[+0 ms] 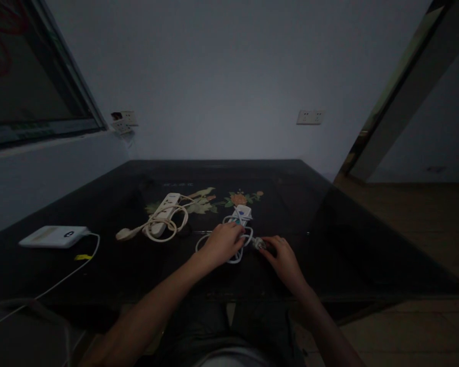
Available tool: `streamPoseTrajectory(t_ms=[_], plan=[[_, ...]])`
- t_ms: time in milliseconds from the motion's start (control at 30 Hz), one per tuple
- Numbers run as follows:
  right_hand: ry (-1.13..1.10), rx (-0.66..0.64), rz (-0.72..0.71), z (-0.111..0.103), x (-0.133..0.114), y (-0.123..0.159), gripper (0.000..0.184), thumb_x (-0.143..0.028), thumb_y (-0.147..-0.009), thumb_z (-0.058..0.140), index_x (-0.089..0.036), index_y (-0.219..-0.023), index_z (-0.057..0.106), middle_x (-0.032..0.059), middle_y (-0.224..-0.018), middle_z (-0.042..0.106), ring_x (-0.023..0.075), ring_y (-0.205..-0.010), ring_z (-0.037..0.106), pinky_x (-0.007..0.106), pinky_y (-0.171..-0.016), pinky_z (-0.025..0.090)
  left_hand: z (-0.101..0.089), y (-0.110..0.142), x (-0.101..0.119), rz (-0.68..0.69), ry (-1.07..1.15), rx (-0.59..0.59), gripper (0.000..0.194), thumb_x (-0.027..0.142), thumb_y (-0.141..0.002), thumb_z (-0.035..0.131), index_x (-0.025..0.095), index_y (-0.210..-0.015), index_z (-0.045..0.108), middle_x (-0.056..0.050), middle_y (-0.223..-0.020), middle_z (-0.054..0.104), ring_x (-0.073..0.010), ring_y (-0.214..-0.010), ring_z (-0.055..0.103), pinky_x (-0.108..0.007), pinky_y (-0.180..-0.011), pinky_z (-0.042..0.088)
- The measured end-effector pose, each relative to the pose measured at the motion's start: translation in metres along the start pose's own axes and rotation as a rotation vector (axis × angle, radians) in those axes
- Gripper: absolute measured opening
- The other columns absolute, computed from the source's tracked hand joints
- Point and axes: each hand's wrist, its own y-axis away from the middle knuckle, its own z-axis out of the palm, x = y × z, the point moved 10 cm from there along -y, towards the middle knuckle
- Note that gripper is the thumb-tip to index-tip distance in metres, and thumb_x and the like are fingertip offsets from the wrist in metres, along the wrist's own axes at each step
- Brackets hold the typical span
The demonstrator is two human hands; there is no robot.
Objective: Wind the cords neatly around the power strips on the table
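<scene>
A white power strip (pixel 244 210) lies on the dark table in front of me, with its white cable (pixel 235 260) looped loosely around it. My left hand (pixel 224 242) is closed over the strip's near part and the cable loops, which hides much of that end. Just to the right, the cable's plug (pixel 259 243) is pinched between the thumb and fingers of my right hand (pixel 283 259), its prongs facing toward me. Further left rests a second, cream power strip (pixel 160 224) with its cord coiled over it; its plug (pixel 125 234) points left.
On the left of the black table (pixel 199 280) sits a white power bank (pixel 53 237) with a white cord running off the near edge. A yellow scrap (pixel 83 257) lies beside it. Wall sockets (pixel 309 117) are behind the table, and a window (pixel 34 76) is at left.
</scene>
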Motion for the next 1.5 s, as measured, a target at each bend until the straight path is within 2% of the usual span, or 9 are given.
streamPoseTrajectory(t_ms=[267, 433, 500, 567, 667, 833, 1200, 1300, 1500], plan=[[0.032, -0.122, -0.029, 0.006, -0.019, -0.019, 0.024, -0.016, -0.08, 0.062, -0.02, -0.103, 0.065, 0.0075, -0.098, 0.067, 0.0222, -0.092, 0.059, 0.032, -0.081, 0.045, 0.015, -0.014, -0.003, -0.003, -0.003, -0.05, 0.023, 0.023, -0.087, 0.049, 0.021, -0.094, 0.071, -0.01, -0.092, 0.071, -0.0257, -0.088, 0.065, -0.034, -0.079, 0.047], [-0.206, -0.345, -0.107, 0.002, -0.025, -0.036, 0.029, -0.019, -0.08, 0.063, -0.019, -0.108, 0.065, 0.0056, -0.096, 0.068, 0.0185, -0.086, 0.063, 0.029, -0.077, 0.048, 0.011, -0.01, -0.009, -0.022, 0.051, -0.04, 0.024, 0.026, -0.089, 0.047, 0.022, -0.094, 0.071, -0.007, -0.091, 0.072, -0.0236, -0.086, 0.065, -0.03, -0.075, 0.046], [-0.24, -0.281, -0.177, -0.009, -0.032, -0.044, 0.026, -0.015, -0.085, 0.053, -0.019, -0.107, 0.066, 0.006, -0.099, 0.067, 0.0172, -0.091, 0.063, 0.029, -0.082, 0.048, 0.01, -0.007, -0.012, -0.045, 0.09, -0.037, 0.025, 0.025, -0.089, 0.046, 0.022, -0.095, 0.07, -0.006, -0.091, 0.072, -0.0223, -0.085, 0.066, -0.029, -0.073, 0.046], [-0.165, -0.215, -0.285, -0.013, -0.044, -0.046, 0.034, -0.007, -0.085, 0.046, -0.02, -0.109, 0.066, 0.0067, -0.107, 0.064, 0.0167, -0.1, 0.061, 0.03, -0.089, 0.046, 0.009, -0.006, -0.013, -0.064, 0.116, -0.028, 0.025, 0.025, -0.09, 0.045, 0.021, -0.097, 0.069, -0.006, -0.092, 0.072, -0.0212, -0.084, 0.066, -0.028, -0.072, 0.046], [0.02, -0.234, -0.37, 0.001, -0.055, -0.043, 0.039, -0.003, -0.083, 0.044, -0.022, -0.109, 0.067, 0.0072, -0.114, 0.062, 0.0174, -0.107, 0.059, 0.031, -0.092, 0.046, 0.008, -0.004, -0.013, -0.06, 0.147, 0.002, 0.024, 0.024, -0.09, 0.045, 0.02, -0.096, 0.067, -0.005, -0.092, 0.071, -0.0197, -0.086, 0.065, -0.026, -0.074, 0.045], [0.228, -0.205, -0.332, 0.01, -0.053, -0.041, 0.031, -0.01, -0.088, 0.047, -0.024, -0.105, 0.069, 0.0041, -0.115, 0.067, 0.019, -0.106, 0.063, 0.031, -0.089, 0.05, 0.008, -0.001, -0.015, -0.047, 0.199, 0.063, 0.023, 0.021, -0.088, 0.047, 0.021, -0.1, 0.067, -0.003, -0.096, 0.072, -0.0185, -0.089, 0.066, -0.025, -0.077, 0.046], [0.346, -0.162, -0.327, 0.005, -0.052, -0.034, 0.03, -0.012, -0.09, 0.048, -0.024, -0.11, 0.067, 0.0034, -0.114, 0.07, 0.0194, -0.101, 0.067, 0.029, -0.082, 0.053, 0.002, 0.002, -0.023, -0.138, 0.239, 0.134, 0.027, 0.018, -0.087, 0.047, 0.02, -0.104, 0.068, -0.004, -0.103, 0.073, -0.0186, -0.095, 0.067, -0.027, -0.086, 0.046], [0.37, -0.153, -0.352, 0.005, -0.053, -0.03, 0.029, -0.013, -0.089, 0.049, -0.024, -0.109, 0.067, 0.0039, -0.112, 0.071, 0.0188, -0.099, 0.068, 0.028, -0.081, 0.053, 0.003, 0.002, -0.021, -0.105, 0.187, 0.108, 0.028, 0.019, -0.087, 0.047, 0.021, -0.106, 0.068, -0.003, -0.105, 0.072, -0.0181, -0.098, 0.066, -0.027, -0.087, 0.046], [0.385, -0.118, -0.421, 0.004, -0.056, -0.025, 0.029, -0.013, -0.088, 0.051, -0.023, -0.112, 0.066, 0.0041, -0.115, 0.07, 0.0196, -0.099, 0.068, 0.03, -0.081, 0.053, 0.014, -0.002, -0.003, 0.036, -0.055, -0.055, 0.028, 0.03, -0.089, 0.05, 0.025, -0.108, 0.069, -0.005, -0.101, 0.072, -0.0217, -0.095, 0.066, -0.03, -0.083, 0.048]])
